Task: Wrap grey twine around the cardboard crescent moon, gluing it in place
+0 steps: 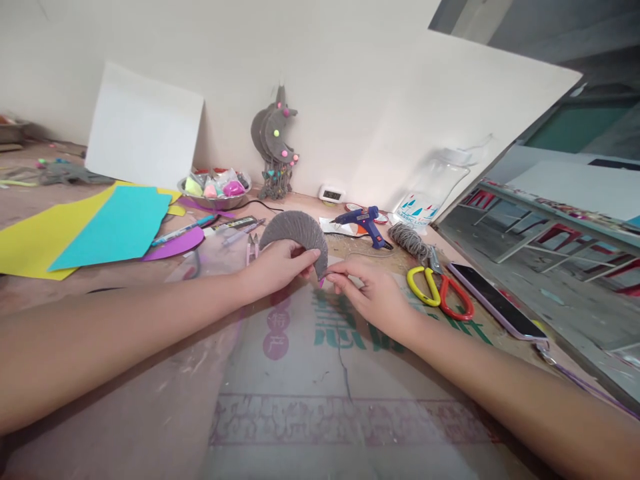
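Note:
A crescent moon (pixel 295 230) wrapped in grey yarn is held just above the plastic-covered table. My left hand (pixel 283 267) grips it from the inner curve, thumb on its face near the right tip. At that tip, where a bit of purple shows, my right hand (pixel 367 293) pinches with thumb and forefinger. A thin grey strand (pixel 345 367) trails down below the right hand over the printed plastic sheet (pixel 300 380). Whether the pinched piece is the yarn's end is too small to tell.
Scissors (pixel 440 293), a phone (pixel 497 300), a grey yarn bundle (pixel 409 241) and a blue glue gun (pixel 365 223) lie right. Coloured sheets (pixel 115 227), pens (pixel 185 229) and a bowl (pixel 215 200) are left. A finished-looking moon hanging (pixel 277 137) is on the wall.

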Available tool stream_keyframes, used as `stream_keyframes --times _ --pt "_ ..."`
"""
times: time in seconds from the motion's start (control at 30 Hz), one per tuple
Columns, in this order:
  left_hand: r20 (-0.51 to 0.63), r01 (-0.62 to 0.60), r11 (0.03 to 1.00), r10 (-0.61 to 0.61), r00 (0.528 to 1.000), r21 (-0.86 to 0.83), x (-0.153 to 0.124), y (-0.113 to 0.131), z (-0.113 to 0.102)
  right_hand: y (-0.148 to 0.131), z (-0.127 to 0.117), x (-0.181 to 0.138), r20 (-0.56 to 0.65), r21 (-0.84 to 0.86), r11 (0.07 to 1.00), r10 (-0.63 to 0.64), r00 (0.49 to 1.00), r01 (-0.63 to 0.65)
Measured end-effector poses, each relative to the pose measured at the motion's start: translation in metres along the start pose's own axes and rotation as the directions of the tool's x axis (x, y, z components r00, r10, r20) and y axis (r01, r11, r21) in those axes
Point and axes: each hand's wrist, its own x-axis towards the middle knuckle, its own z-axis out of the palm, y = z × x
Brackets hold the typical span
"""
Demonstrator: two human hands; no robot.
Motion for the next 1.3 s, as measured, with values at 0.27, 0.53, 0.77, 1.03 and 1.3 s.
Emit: stream_keyframes --times 0.27,0.53,0.77,1.03,1.3 --pt "0.03 -0.034 0.995 0.032 0.999 0.092 -0.003 0.005 0.0 -0.002 0.003 0.002 -0.034 0.027 0.999 0.03 0.999 -0.03" --pt "0.05 -0.038 0.994 0.033 0.998 0.1 -0.004 0.008 -0.001 -0.005 0.003 0.008 -0.102 0.037 0.997 0.069 0.992 -0.066" --pt "0.034 -0.034 0.999 0.035 0.999 -0.03 -0.004 0.007 -0.001 0.008 -0.004 0.002 -0.101 0.078 0.984 0.167 0.981 -0.16" --pt "-0.08 0.066 0.955 -0.093 0.992 -0.288 -0.004 0.012 -0.002 0.012 -0.004 0.001 -0.074 0.018 0.995 0.104 0.992 -0.103" --pt "-0.065 0.032 0.978 -0.046 0.997 -0.208 -0.003 0.008 -0.001 0.011 -0.001 0.003 -0.056 0.223 0.947 0.249 0.967 -0.231"
